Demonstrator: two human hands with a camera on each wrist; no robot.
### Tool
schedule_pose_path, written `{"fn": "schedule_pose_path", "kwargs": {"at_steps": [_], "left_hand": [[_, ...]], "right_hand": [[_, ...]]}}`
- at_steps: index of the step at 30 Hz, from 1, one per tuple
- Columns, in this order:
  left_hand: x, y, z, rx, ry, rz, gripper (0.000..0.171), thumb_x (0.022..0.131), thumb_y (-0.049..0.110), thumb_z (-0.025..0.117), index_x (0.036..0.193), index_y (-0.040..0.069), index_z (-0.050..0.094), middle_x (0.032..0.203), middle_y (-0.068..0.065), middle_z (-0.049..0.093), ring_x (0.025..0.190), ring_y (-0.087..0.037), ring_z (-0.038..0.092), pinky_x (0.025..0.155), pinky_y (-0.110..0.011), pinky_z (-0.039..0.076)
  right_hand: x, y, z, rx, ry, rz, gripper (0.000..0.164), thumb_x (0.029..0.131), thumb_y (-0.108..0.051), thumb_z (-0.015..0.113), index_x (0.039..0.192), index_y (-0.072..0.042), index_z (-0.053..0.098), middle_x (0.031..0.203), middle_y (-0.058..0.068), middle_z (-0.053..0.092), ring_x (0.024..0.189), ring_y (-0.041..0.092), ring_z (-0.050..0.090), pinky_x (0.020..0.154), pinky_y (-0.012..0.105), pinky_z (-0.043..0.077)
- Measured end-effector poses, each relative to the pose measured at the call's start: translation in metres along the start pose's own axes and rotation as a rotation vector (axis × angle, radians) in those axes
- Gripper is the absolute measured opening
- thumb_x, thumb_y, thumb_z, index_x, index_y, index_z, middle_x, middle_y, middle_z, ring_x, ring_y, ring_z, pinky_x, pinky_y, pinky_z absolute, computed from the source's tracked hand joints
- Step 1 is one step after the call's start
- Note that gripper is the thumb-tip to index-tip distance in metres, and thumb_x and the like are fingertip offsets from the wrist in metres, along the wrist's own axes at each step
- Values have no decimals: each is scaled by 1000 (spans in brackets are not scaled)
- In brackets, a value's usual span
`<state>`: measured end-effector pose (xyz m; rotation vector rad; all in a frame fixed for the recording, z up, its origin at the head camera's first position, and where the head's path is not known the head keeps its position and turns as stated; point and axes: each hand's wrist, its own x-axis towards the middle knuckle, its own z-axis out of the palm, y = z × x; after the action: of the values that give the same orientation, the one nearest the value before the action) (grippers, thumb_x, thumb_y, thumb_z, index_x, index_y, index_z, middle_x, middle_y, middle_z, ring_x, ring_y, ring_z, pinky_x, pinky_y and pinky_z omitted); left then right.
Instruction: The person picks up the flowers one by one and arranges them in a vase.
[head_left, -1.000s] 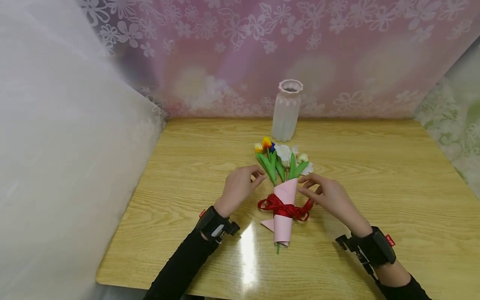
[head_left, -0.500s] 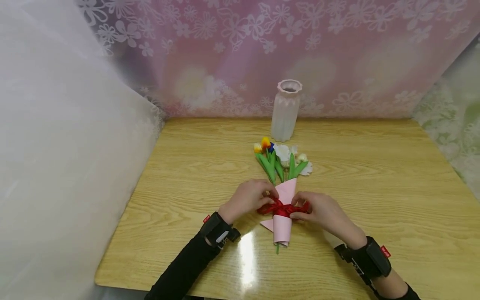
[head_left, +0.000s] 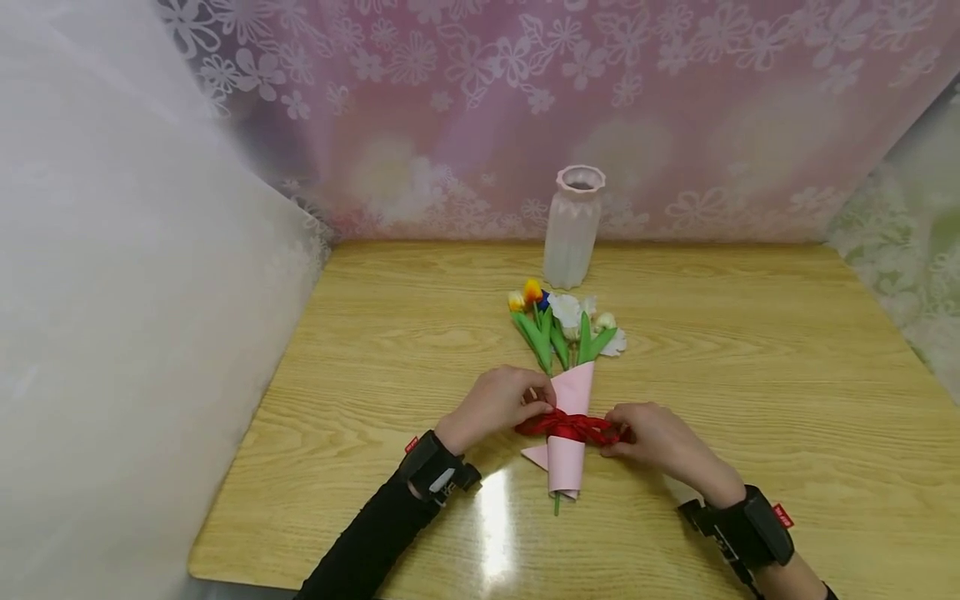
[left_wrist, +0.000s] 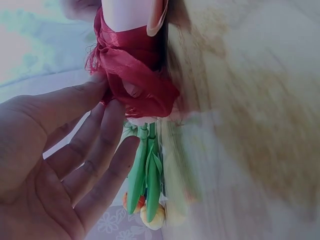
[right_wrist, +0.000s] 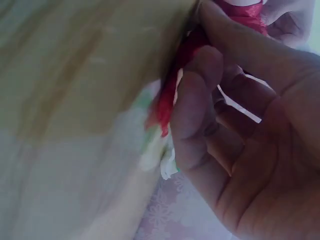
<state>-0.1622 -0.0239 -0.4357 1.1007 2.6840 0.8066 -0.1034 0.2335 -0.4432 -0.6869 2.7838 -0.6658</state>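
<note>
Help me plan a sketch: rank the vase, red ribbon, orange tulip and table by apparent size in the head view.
Largest to smallest, as they look there:
table
vase
red ribbon
orange tulip

Left hand (head_left: 495, 404): thumb and forefinger pinched, other fingers slightly spread; left forearm (head_left: 371, 533) slants over the table's (head_left: 375, 333) near edge. Right hand (head_left: 663, 435): thumb and fingers pinched.
</note>
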Motion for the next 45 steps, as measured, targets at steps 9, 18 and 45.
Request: {"fn": "schedule_pose_path", "kwargs": {"at_steps": [9, 18, 45], "left_hand": [[-4, -3, -6, -3, 31, 27, 5, 94, 25, 75, 94, 20, 77, 84, 10, 72, 77, 0, 64, 64, -15, 47], [-10, -9, -9, -27, 47, -4, 5, 94, 26, 75, 94, 21, 76, 85, 11, 73, 79, -1, 66, 66, -16, 48], [-46, -47, -27, -127, 122, -66, 6, 95, 24, 74, 93, 19, 76, 82, 12, 72, 76, -1, 66, 68, -21, 53]], "right_hand": [[-5, 8, -5, -17, 60, 27, 19, 87, -20, 81, 80, -18, 63, 69, -10, 54, 59, 4, 41, 54, 22, 32], [-13, 12, -21, 75, 35, 95, 8, 92, -18, 74, 87, -20, 69, 73, -12, 67, 50, 5, 52, 51, 23, 40], [-45, 59, -49, 86, 144, 233, 9, 99, -21, 67, 97, -13, 70, 77, -5, 68, 54, 12, 57, 51, 26, 39]]}}
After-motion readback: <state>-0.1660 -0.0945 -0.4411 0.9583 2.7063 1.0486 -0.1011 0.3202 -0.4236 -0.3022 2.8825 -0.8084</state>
